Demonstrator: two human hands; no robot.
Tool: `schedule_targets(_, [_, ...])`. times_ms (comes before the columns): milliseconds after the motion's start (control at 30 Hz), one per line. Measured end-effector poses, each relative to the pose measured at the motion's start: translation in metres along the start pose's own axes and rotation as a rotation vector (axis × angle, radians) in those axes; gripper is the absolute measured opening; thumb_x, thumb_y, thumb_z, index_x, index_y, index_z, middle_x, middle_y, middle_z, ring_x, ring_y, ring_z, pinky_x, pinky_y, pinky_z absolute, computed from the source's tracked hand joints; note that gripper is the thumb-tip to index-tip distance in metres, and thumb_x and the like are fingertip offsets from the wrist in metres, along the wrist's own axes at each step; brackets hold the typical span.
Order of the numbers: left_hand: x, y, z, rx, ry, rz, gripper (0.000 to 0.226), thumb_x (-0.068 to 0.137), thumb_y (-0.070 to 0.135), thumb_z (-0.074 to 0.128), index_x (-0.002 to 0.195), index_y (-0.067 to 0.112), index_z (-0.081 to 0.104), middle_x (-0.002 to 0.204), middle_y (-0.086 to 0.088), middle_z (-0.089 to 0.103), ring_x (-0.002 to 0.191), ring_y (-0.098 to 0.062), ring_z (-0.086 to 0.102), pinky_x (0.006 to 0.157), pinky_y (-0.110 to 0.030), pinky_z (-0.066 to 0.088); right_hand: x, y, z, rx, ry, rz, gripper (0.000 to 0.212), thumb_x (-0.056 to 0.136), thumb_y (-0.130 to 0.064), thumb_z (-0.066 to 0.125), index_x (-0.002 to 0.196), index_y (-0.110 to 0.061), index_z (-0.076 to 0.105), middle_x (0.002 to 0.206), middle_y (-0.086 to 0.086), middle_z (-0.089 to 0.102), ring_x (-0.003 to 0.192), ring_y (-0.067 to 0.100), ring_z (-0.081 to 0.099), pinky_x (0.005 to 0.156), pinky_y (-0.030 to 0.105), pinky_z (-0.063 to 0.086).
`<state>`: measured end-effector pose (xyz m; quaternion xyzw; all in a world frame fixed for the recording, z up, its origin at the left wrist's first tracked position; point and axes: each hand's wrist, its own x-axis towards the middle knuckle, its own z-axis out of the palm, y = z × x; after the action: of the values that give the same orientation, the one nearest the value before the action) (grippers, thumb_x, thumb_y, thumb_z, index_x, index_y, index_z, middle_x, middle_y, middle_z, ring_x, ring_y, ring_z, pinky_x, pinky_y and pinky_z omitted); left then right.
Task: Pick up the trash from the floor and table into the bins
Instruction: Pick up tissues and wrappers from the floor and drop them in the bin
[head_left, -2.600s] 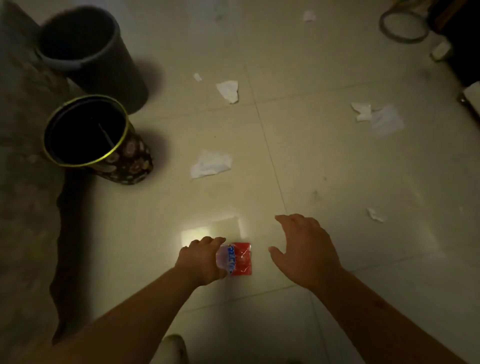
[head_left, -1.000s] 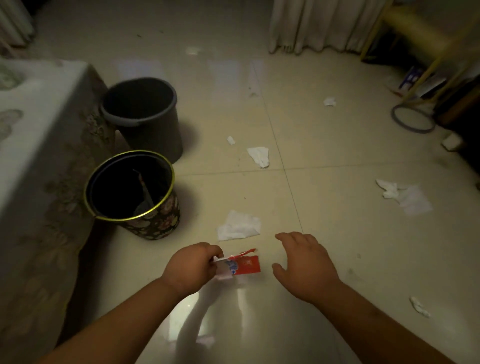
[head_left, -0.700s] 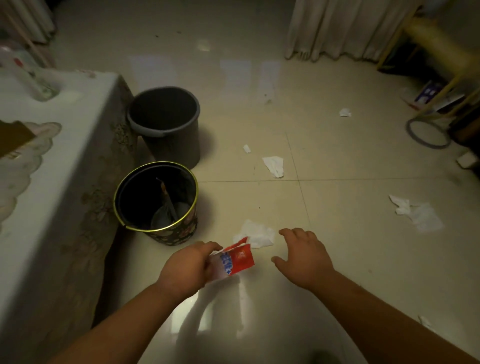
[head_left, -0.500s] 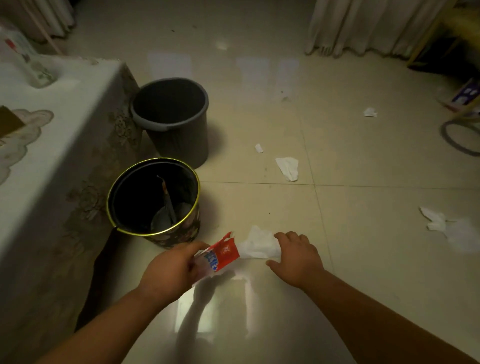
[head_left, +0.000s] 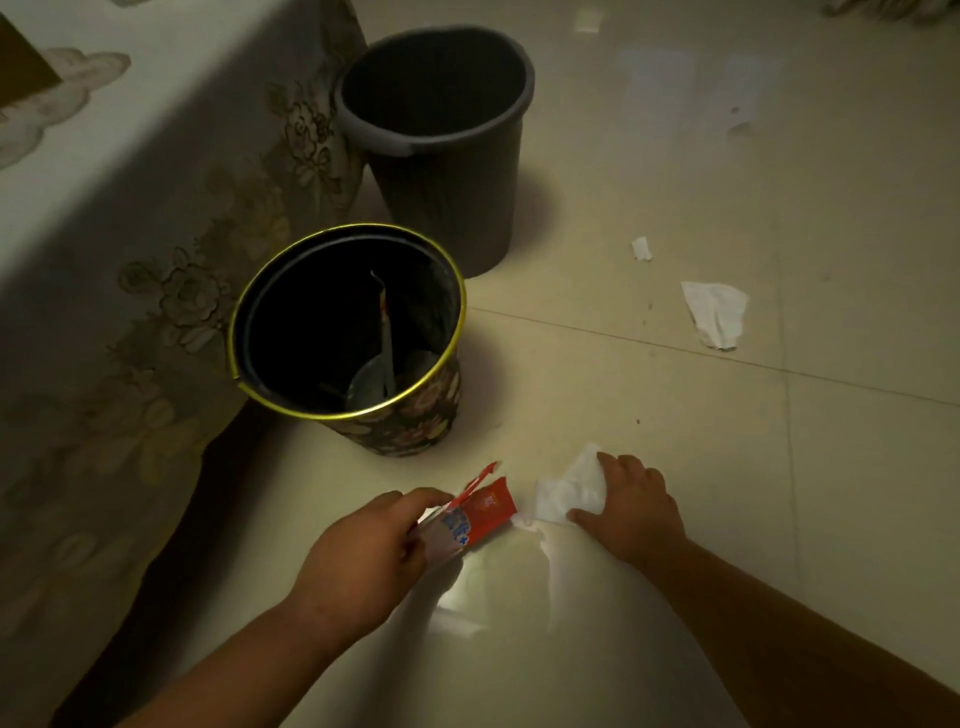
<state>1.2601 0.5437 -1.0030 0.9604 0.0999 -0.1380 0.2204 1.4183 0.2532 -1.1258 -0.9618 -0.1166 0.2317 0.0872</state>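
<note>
Red wrapper (head_left: 483, 512) is sitting pinched in the left hand (head_left: 363, 551) just short of the gold-rimmed floral bin (head_left: 457, 312), right hand (head_left: 631, 512) is curling onto a white tissue (head_left: 571, 491) on the floor, two tissue scraps (head_left: 714, 312) are lying beyond, so I'm judging it early.

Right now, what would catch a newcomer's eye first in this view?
At the bottom, the left hand holds a red wrapper, and beside it the right hand pinches a white tissue on the floor. Just beyond, two open bins stand against the tablecloth: a gold-rimmed floral bin nearer, a grey bin behind. More tissue scraps lie to the right.
</note>
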Motion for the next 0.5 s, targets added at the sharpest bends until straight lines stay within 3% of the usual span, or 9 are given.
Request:
schedule_targets(133, [0.001,0.0,0.004,-0.007,0.02,-0.029,0.054,0.086,0.041,0.064,0.129,0.061,0.038,0.093,0.022,0.056,0.076,-0.001,0.055,0.057,-0.016,0.043,0.006,-0.001,0.021,-0.086,0.075,-0.083,0.089,0.069,-0.071,0.062,0.142,-0.03,0.034,0.13,0.002,0.046,0.11,0.026,0.045,0.086,0.041,0.046])
schedule_targets(333, [-0.002,0.001,0.0,-0.021,0.03,-0.057,0.052,0.087,0.038,0.062,0.129,0.061,0.041,0.092,0.022,0.056,0.076,-0.002,0.056,0.057,-0.016,0.042,0.011,-0.006,0.023,0.177,-0.025,-0.102,0.041,0.078,-0.029,0.072,0.116,-0.02,0.062,0.109,0.005,0.061,0.099,0.026,0.058,0.085,0.033,0.045])
schedule_targets(433, [-0.003,0.004,-0.008,-0.027,0.054,-0.061,0.052,0.088,0.04,0.062,0.128,0.064,0.041,0.09,0.024,0.055,0.075,0.001,0.056,0.055,-0.014,0.041,0.003,-0.009,0.01,0.265,-0.046,-0.099,0.023,0.079,-0.021,0.07,0.1,-0.016,0.067,0.094,0.005,0.064,0.09,0.027,0.062,0.075,0.03,0.043])
schedule_targets(500, [-0.002,0.007,-0.015,-0.036,0.06,-0.06,0.051,0.089,0.042,0.061,0.128,0.065,0.038,0.092,0.025,0.055,0.077,0.002,0.056,0.056,-0.015,0.043,-0.004,-0.013,-0.01,0.286,-0.026,-0.141,0.023,0.078,-0.02,0.071,0.1,-0.016,0.067,0.093,0.004,0.065,0.088,0.025,0.062,0.074,0.03,0.043])
